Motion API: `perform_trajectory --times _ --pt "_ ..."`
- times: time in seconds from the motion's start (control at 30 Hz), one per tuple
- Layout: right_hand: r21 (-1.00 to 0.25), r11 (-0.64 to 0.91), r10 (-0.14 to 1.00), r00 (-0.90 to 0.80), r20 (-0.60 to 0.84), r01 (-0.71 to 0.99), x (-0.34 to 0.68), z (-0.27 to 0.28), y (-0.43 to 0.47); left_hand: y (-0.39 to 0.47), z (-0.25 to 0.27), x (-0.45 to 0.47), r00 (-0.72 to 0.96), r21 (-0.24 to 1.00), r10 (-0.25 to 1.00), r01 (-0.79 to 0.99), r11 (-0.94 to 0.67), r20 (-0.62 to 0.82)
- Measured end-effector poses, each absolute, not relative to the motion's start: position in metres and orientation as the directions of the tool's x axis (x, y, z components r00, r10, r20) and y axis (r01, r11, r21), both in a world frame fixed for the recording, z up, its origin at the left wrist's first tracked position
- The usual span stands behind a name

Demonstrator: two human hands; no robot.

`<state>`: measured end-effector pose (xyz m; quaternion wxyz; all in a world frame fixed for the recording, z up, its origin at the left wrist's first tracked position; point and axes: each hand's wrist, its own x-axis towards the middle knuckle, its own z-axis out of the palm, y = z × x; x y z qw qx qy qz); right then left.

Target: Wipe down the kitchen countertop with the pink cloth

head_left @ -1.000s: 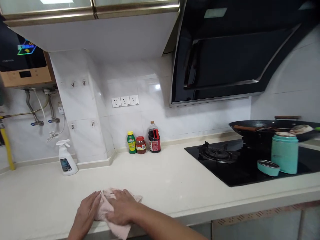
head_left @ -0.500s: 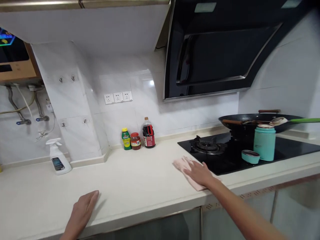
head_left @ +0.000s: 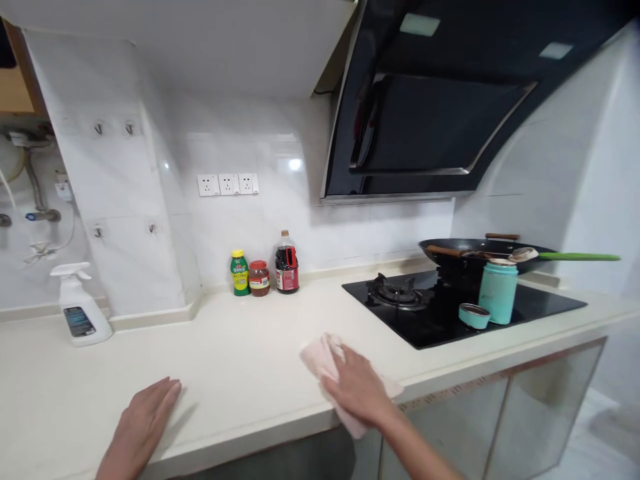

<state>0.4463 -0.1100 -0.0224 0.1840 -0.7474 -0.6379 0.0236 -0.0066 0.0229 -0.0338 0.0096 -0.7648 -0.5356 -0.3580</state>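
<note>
On the pale countertop (head_left: 235, 360), my right hand (head_left: 360, 387) presses down on a pink cloth (head_left: 316, 357) with its fingers spread over it. Part of the cloth hangs past the counter's front edge. My left hand (head_left: 143, 420) is at the counter's front edge to the left, its fingers stretched out and holding nothing. Behind the cloth, against the wall, stand a green and yellow bottle (head_left: 240, 275), a red-lidded jar (head_left: 259, 279) and a dark sauce bottle (head_left: 287, 267). A white spray bottle (head_left: 80, 307) stands upright at the left.
Right of the cloth lies a black gas cooktop (head_left: 400, 323). It bears a wok (head_left: 430, 248), a turquoise container (head_left: 499, 293) and a small turquoise cup or lid (head_left: 474, 317). A green-handled utensil (head_left: 580, 256) rests across. The range hood (head_left: 430, 127) slants overhead.
My right hand has dragged the cloth leftward and towards the front edge, away from the cooktop. My left hand's fingers are straighter. The camera has shifted to the right.
</note>
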Motion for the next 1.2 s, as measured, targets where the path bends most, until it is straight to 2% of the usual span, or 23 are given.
perform_trajectory --times 0.13,0.23,0.33,0.43,0.53,0.73,0.87,1.03,1.1,1.2 --pt "-0.38 0.143 0.97 -0.052 0.239 0.914 0.354 -0.021 -0.111 0.021 -0.031 -0.004 0.159 0.384 0.805 0.815 -0.434 0.572" --pt "-0.398 0.357 0.918 -0.238 0.318 0.845 0.296 -0.022 -0.115 0.018 -0.025 -0.002 0.11 0.441 0.837 0.809 -0.389 0.536" --pt "-0.345 0.544 0.822 -0.403 0.401 0.765 0.262 -0.021 -0.119 0.013 -0.018 0.001 0.061 0.496 0.866 0.799 -0.341 0.497" --pt "-0.267 0.623 0.751 -0.467 0.467 0.735 0.258 -0.022 -0.117 0.009 -0.013 0.003 0.042 0.527 0.894 0.795 -0.3 0.445" --pt "-0.226 0.591 0.761 -0.442 0.474 0.775 0.283 -0.035 -0.109 0.004 -0.008 0.006 0.02 0.529 0.914 0.81 -0.252 0.405" --pt "-0.176 0.369 0.844 -0.249 0.474 0.913 0.41 -0.076 -0.12 -0.009 0.006 0.016 0.012 0.51 0.934 0.836 -0.205 0.357" --pt "-0.086 0.168 0.849 -0.1 0.52 0.982 0.529 -0.094 -0.152 -0.015 0.01 0.021 0.059 0.477 0.931 0.846 -0.238 0.361" --pt "0.008 -0.172 0.792 0.133 0.596 0.985 0.631 -0.106 -0.184 -0.014 0.007 0.021 0.055 0.461 0.928 0.856 -0.235 0.369" --pt "0.049 -0.202 0.786 0.133 0.604 0.978 0.634 -0.106 -0.186 -0.013 0.006 0.021 0.071 0.445 0.924 0.861 -0.247 0.376" --pt "0.09 -0.1 0.813 0.029 0.581 0.991 0.593 -0.098 -0.176 -0.011 0.003 0.02 0.09 0.417 0.914 0.869 -0.266 0.395"
